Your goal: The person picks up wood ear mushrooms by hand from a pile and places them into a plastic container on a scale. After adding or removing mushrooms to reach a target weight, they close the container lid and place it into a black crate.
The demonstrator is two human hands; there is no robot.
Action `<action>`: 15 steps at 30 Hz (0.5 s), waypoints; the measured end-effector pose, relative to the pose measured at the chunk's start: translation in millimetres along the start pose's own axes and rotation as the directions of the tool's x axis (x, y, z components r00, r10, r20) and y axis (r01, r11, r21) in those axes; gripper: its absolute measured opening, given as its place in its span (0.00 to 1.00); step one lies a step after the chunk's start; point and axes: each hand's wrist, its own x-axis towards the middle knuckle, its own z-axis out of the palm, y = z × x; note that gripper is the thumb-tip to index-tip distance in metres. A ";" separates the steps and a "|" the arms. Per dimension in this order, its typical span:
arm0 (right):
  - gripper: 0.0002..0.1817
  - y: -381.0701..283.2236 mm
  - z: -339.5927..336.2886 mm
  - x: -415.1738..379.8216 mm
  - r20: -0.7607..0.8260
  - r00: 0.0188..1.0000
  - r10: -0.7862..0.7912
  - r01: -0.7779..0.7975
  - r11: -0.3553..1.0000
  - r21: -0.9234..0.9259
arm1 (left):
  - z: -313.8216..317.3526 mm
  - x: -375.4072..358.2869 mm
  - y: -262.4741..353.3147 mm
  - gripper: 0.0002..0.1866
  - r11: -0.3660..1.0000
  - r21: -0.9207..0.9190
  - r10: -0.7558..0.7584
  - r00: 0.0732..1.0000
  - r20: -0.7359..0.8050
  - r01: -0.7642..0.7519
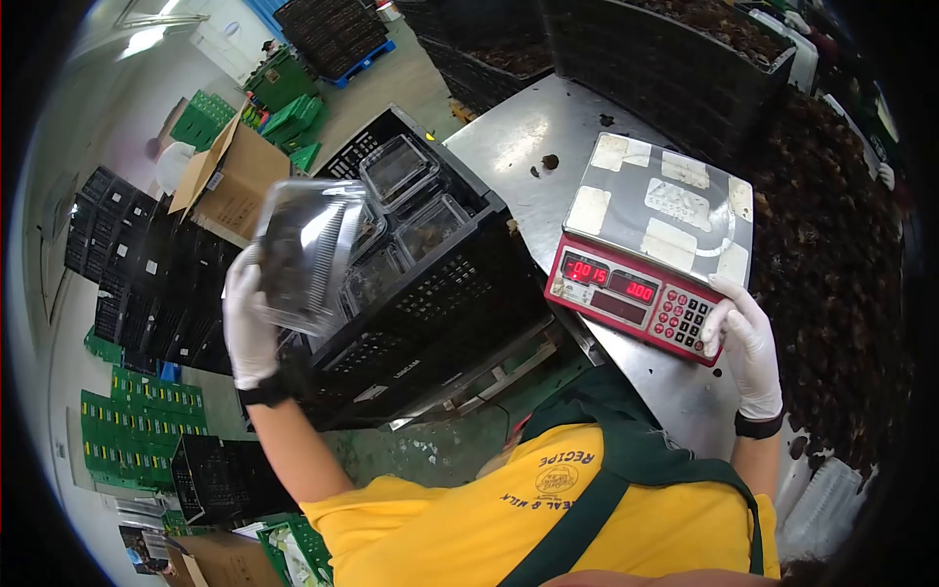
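Note:
My left hand (248,318), in a white glove, grips a clear plastic container (311,249) by its near side. Dark contents show through its lid, and it is tilted over the left part of a black crate (430,313). Inside that crate sit several similar clear containers (399,171). At the right, my gloved right hand (745,342) is closed at the front right corner of a red weighing scale (626,303), its bent fingers beside the keypad (682,318). Nothing stands on the metal scale plate (675,201); the red display reads -0.015 and 0.00.
The scale rests on a steel table (528,122) with a few dark scraps. Behind and right lie a large black bin (665,73) and a dark heap (831,264). A cardboard box (240,176), stacked black crates (137,264) and green crates (142,426) stand left. Clear empty containers (827,504) are lower right.

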 end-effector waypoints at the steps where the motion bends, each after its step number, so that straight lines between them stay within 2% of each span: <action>1: 0.25 1.9 -4.7 -1.9 -0.016 1.000 0.000 0.000 1.000 0.007 | -43.4 15.1 -9.3 0.22 0.999 -0.048 -0.009 0.999 -0.034 0.008; 3: 0.23 2.1 -8.2 -5.7 -0.041 0.999 0.001 -0.001 1.000 0.004 | -118.8 36.7 -22.8 0.23 0.997 -0.035 -0.069 0.990 -0.120 0.065; 5: 0.23 6.5 -18.2 -10.0 -0.082 0.997 -0.006 0.002 0.999 -0.051 | -186.2 52.9 -40.5 0.28 0.959 -0.087 -0.283 0.925 -0.253 0.270; 6: 0.22 9.0 -21.7 -13.4 -0.101 0.995 -0.013 0.007 0.998 -0.060 | -226.1 66.3 -70.1 0.30 0.947 0.151 -0.201 0.890 -0.410 0.284; 7: 0.22 10.0 -26.1 -18.2 -0.110 0.994 -0.022 0.015 0.998 -0.060 | -249.2 75.6 -92.7 0.32 0.873 0.373 -0.076 0.843 -0.533 0.314; 8: 0.21 11.3 -30.8 -23.6 -0.153 0.988 0.002 -0.016 0.996 -0.093 | -237.9 69.5 -87.3 0.33 0.752 0.545 -0.010 0.833 -0.553 0.371; 9: 0.21 13.7 -36.0 -30.0 -0.195 0.980 0.026 -0.051 0.991 -0.124 | -230.9 70.0 -85.3 0.31 0.771 0.517 -0.050 0.845 -0.532 0.371; 11: 0.20 23.7 -47.4 -45.1 -0.218 0.976 -0.009 -0.018 0.993 -0.118 | -186.9 62.4 -75.1 0.27 0.847 0.434 -0.069 0.872 -0.484 0.307; 12: 0.19 26.7 -51.8 -53.8 -0.285 0.958 0.020 -0.063 0.988 -0.142 | -169.5 60.8 -70.9 0.27 0.848 0.428 -0.078 0.873 -0.482 0.312; 14: 0.17 38.1 -63.7 -73.6 -0.427 0.901 0.071 -0.177 0.960 -0.215 | -121.8 61.9 -58.8 0.23 0.780 0.626 0.153 0.970 -0.187 -0.003; 15: 0.12 41.1 -59.2 -82.4 -0.478 0.878 0.030 -0.164 0.956 -0.242 | -66.4 47.7 -31.3 0.21 0.802 0.595 0.159 0.980 -0.117 -0.059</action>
